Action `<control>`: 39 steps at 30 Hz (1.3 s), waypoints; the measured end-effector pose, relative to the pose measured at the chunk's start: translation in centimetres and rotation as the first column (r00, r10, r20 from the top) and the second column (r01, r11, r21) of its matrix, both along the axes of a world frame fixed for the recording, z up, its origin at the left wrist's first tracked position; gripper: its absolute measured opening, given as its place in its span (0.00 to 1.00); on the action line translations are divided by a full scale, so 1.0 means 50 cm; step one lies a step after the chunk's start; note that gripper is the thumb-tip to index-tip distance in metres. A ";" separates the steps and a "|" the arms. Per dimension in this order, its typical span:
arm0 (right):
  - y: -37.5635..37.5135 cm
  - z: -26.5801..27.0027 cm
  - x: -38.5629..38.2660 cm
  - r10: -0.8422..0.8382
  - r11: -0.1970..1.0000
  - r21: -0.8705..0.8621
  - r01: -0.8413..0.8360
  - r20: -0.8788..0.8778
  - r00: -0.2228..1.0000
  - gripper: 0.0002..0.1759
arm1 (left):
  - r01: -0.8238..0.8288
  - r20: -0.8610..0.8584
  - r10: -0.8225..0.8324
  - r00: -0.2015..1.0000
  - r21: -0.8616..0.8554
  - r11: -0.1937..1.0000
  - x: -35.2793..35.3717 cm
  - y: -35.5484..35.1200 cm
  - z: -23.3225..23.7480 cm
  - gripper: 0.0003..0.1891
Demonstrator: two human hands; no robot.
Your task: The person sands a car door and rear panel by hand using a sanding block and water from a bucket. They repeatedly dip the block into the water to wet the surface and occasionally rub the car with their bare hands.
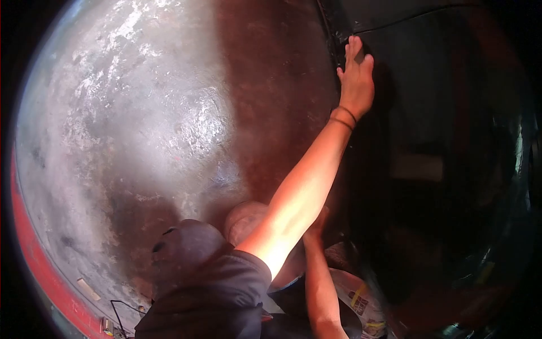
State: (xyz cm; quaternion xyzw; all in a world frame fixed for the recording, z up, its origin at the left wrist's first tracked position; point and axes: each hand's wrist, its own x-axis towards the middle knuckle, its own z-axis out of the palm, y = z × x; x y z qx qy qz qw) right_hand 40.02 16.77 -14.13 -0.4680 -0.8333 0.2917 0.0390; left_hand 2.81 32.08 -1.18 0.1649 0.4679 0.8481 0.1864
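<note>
My left hand [357,76] is stretched out at the end of a long bare forearm, a thin dark band around its wrist. Its fingers point away from me and lie straight. It rests against or just beside the edge of a dark glossy panel [440,113]; contact is hard to tell. My right hand [319,220] is low, close to the same panel, and partly covered by my left forearm. Its fingers are mostly hidden, so what it holds, if anything, does not show.
The worn grey floor [152,124] shines on the left. A red curved strip [42,263] borders it. Below are my dark-clothed knee [192,243], a rounded pale reddish thing [243,217] and a printed white bag [355,296]. A small light piece [88,288] lies lower left.
</note>
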 end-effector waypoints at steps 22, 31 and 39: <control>-0.012 0.070 -0.087 0.099 0.993 0.051 -0.102 0.057 0.993 0.18 | 0.069 0.171 -0.025 0.985 -0.260 0.963 0.002 0.019 0.004 0.40; -0.012 0.061 -0.069 0.069 0.998 0.009 -0.070 0.094 0.993 0.18 | 0.117 0.208 -0.047 0.977 -0.339 0.933 0.037 -0.002 -0.004 0.38; -0.023 0.098 -0.108 0.034 0.999 0.025 -0.031 -0.133 0.990 0.15 | 0.130 0.220 -0.081 0.972 -0.216 0.968 0.115 -0.029 -0.039 0.38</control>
